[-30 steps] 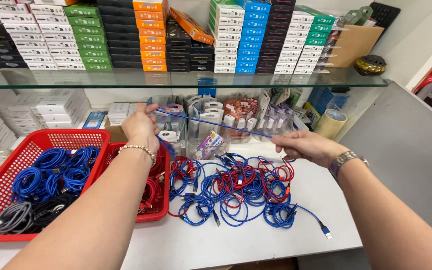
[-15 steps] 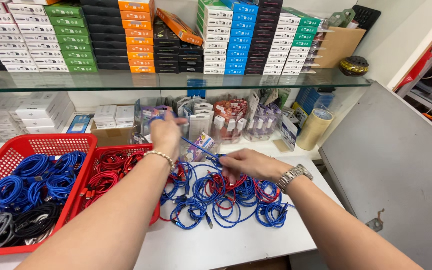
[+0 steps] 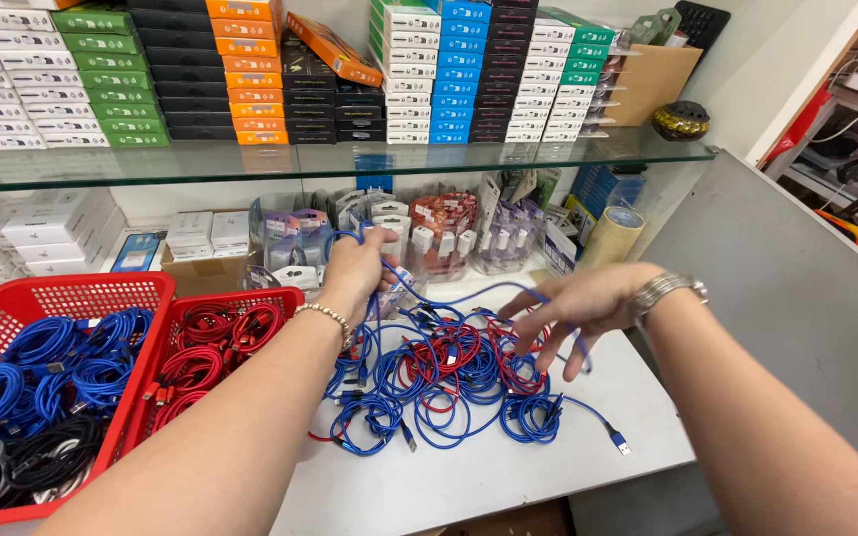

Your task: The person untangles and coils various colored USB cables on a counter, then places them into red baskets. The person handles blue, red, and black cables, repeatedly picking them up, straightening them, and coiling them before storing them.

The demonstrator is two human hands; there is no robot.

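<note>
Left hand (image 3: 357, 266) pinches a blue cable (image 3: 454, 298) at 11 o'clock above the blue-red cable pile (image 3: 439, 372) on the table (image 3: 469, 476), right hand (image 3: 583, 308) grip wide with the strand draped over its fingers; it likely snags the pile.

Left hand (image 3: 357, 270) raised, fingers curled; right hand (image 3: 576, 310) splayed, palm down.
</note>
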